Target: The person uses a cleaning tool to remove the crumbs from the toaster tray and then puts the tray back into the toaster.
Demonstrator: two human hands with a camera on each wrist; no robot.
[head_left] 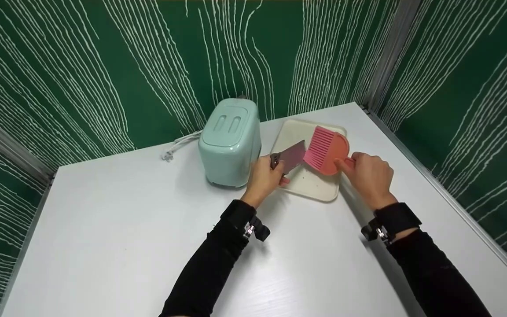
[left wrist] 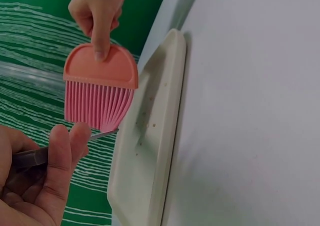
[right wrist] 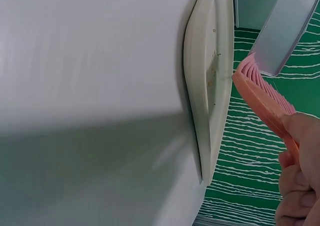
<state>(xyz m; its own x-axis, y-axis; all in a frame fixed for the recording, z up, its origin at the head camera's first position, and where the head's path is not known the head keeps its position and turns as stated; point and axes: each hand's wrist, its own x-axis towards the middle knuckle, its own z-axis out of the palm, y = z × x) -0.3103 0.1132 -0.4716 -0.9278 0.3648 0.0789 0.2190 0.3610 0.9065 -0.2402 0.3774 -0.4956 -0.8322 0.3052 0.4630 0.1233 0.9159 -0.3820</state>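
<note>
One left hand [head_left: 263,176] grips a flat metal scraper [head_left: 293,156] by its dark end, and the scraper's long axis runs forward and to the right, above the cream tray [head_left: 317,189]. Next along, the pink bristles [head_left: 318,149] of an orange brush [head_left: 338,154] appear to touch the scraper's far end. The brush points leftward from the right hand [head_left: 370,178], which holds its handle near the tray's right edge. Below both tools, the tray lies flat, with small brown crumbs [left wrist: 154,125] scattered in it.

On the white desk [head_left: 126,220], from the left, come a white plug [head_left: 167,155], then a pale green toaster [head_left: 227,132], upright and close to the left hand, then the tray. Behind, green walls [head_left: 148,66] with wavy white lines meet at a metal post [head_left: 395,48], back right.
</note>
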